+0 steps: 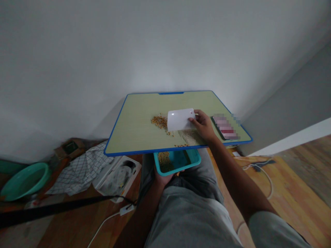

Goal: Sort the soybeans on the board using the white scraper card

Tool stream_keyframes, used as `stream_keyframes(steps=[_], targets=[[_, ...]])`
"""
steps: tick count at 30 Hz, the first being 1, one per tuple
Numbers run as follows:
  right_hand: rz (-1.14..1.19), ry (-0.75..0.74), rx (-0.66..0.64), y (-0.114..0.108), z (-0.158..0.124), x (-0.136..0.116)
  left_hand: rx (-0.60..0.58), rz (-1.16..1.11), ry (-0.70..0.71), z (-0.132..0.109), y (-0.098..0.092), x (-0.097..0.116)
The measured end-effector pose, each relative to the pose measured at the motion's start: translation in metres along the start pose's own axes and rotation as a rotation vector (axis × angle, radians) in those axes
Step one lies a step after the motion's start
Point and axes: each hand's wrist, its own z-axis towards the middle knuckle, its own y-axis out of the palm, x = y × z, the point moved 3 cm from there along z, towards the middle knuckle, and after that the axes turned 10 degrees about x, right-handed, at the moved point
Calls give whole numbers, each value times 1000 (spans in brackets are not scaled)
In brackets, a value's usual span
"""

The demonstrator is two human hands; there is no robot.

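Head: right hand (204, 127) holds flat white card (180, 120), left hand (163, 178) teal tray (184, 157).

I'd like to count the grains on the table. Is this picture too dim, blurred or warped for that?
Head view: dim overall, brightest on the wall behind the table; the white card in the right hand is nearly washed out; the grains blur into a soft heap; wide-lens warp bends the frame edges; a pixelated block hides the thing beside that hand.
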Motion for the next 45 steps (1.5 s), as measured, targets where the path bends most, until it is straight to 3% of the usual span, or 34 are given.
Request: stream_keyframes(steps=[7,17,23,28,34,41,45], targets=[[59,90,-87,3,-3,-7,-3,12,22,-4,7,4],[38,90,-30,2,-1,-8,-2,-24,5,2,-2,2],[52,137,-15,1,-3,-12,2,0,-3,-1,3,1],[43,93,48,-1,-1,-13,41,46,2,-4,8,4],[32,123,-5,1,-3,-14,90,91,39,-5,9,5],[46,83,122,-3,0,-12,47,45,20,-7,12,5],[26,69,120,-4,1,-11,-9,21,-2,-4,7,4]])
